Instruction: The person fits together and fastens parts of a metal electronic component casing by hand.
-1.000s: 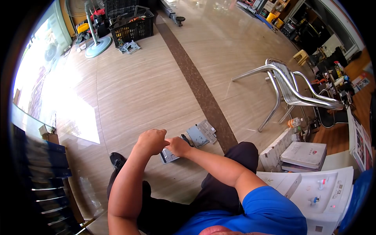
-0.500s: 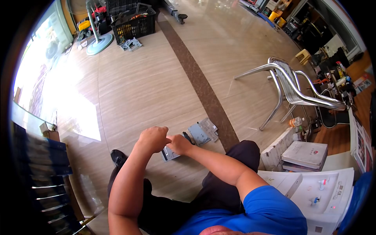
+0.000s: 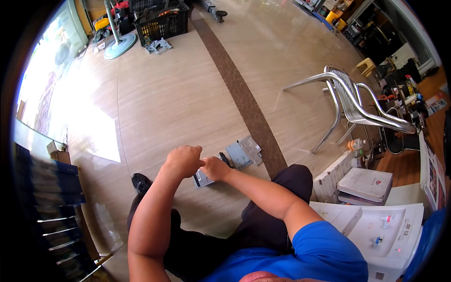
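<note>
My left hand is closed in a fist, with its back toward me. Right beside it, my right hand is closed too, thumb side against the left fingers. Whatever the fingers hold is hidden. Just below and behind the right hand, a silver metal case shows in part, low over the floor; I cannot tell if either hand touches it. A grey metal plate with a slotted section lies on the floor past the right hand. A small dark object, partly covered, sits between the plate and that hand.
A steel chair lies tipped over at the right. Thick books and a white water dispenser stand by my right side. Farther off are a black crate, metal parts and a round stand base.
The whole view has tilted slightly, so the floor things sit a little higher in the picture. Both hands stay closed and together over the metal case, with little visible movement.
</note>
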`<state>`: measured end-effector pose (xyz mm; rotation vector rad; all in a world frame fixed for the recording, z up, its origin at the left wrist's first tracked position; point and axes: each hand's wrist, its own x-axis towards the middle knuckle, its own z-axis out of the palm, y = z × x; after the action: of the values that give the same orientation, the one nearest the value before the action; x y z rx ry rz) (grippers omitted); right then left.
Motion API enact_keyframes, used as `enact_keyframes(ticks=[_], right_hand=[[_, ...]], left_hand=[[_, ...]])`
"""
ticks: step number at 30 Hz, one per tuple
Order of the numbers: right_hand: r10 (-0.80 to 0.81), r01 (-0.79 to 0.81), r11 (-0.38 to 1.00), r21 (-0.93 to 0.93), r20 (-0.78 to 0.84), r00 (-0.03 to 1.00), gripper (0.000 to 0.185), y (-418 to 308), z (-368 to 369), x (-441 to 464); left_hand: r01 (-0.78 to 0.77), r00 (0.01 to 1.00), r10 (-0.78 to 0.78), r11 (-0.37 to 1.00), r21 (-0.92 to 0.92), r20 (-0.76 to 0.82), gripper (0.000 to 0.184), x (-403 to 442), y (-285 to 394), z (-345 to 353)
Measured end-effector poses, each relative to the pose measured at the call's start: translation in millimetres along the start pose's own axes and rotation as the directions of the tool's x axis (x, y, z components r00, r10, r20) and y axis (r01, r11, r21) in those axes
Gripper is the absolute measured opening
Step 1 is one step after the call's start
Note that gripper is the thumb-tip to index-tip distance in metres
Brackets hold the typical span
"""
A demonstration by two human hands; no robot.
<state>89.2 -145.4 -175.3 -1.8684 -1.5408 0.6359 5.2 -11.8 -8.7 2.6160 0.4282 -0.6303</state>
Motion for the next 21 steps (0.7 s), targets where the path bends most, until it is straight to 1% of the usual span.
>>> enact_keyframes(ticks=[1, 3, 4, 5, 6, 8, 9, 10, 12, 14, 16, 17, 18, 20, 21], right_hand=[[0.005, -0.005, 1.000, 0.008, 0.009, 1.000, 0.022, 2, 1, -1], [0.041, -0.039, 0.999, -0.035, 0.053, 0.998, 0.020, -7, -6, 1], [0.057, -0.060, 0.996, 0.060, 0.049, 0.997, 0.021, -12, -11, 1], [0.064, -0.067, 0.996, 0.064, 0.045, 0.997, 0.021, -15, -13, 0], [0.070, -0.072, 0.995, 0.065, 0.038, 0.997, 0.021, -12, -13, 1], [0.086, -0.080, 0.988, 0.131, -0.038, 0.996, 0.018, -8, -9, 1], [0.141, -0.133, 0.983, 0.127, -0.054, 0.989, 0.018, -6, -7, 1], [0.148, -0.141, 0.981, 0.136, -0.045, 0.988, 0.018, -4, -5, 2], [0.198, -0.190, 0.978, 0.081, -0.100, 0.975, 0.023, 2, 2, 2], [0.192, -0.185, 0.979, 0.085, -0.077, 0.978, 0.022, 7, 3, 2], [0.118, -0.114, 0.992, 0.054, -0.078, 0.990, 0.019, 4, 0, 2], [0.108, -0.105, 0.992, 0.074, -0.043, 0.993, 0.015, -4, -7, 1], [0.075, -0.074, 0.995, 0.063, -0.013, 0.997, 0.013, -6, -10, 2], [0.031, -0.032, 0.999, 0.018, 0.019, 0.999, 0.015, -8, -12, 5], [0.034, -0.034, 0.999, 0.025, 0.027, 0.999, 0.015, -13, -13, 3]], left_hand=[[-0.005, 1.000, 0.005, 1.000, 0.005, 0.001, 0.047, 0, 0, 1], [-0.002, 1.000, 0.002, 1.000, -0.013, 0.005, 0.048, 1, -2, 2], [-0.008, 1.000, 0.008, 1.000, -0.022, -0.002, 0.048, 2, -3, 3], [-0.004, 1.000, 0.005, 1.000, -0.022, 0.004, 0.049, 2, -3, 2], [0.006, 1.000, -0.006, 1.000, -0.026, 0.026, 0.049, 2, -4, 3], [-0.016, 1.000, 0.016, 1.000, -0.024, -0.014, 0.049, 4, -7, 7], [-0.013, 1.000, 0.013, 1.000, -0.019, -0.002, 0.047, 4, -6, 5], [-0.009, 1.000, 0.010, 1.000, -0.024, 0.011, 0.047, 5, -8, 6], [-0.051, 0.995, 0.051, 0.999, -0.004, -0.081, 0.033, 4, -9, 10], [-0.043, 0.997, 0.043, 0.999, -0.003, -0.070, 0.033, 5, -11, 11], [-0.039, 0.997, 0.040, 0.999, 0.009, -0.073, 0.032, 5, -11, 11], [-0.045, 0.995, 0.043, 0.999, -0.017, -0.093, 0.033, 5, -11, 13], [-0.035, 0.996, 0.033, 0.999, -0.026, -0.077, 0.033, 4, -9, 10], [0.008, 1.000, -0.008, 1.000, -0.014, 0.004, 0.042, 4, -6, 4], [-0.009, 1.000, 0.009, 1.000, -0.017, -0.015, 0.039, 5, -8, 6]])
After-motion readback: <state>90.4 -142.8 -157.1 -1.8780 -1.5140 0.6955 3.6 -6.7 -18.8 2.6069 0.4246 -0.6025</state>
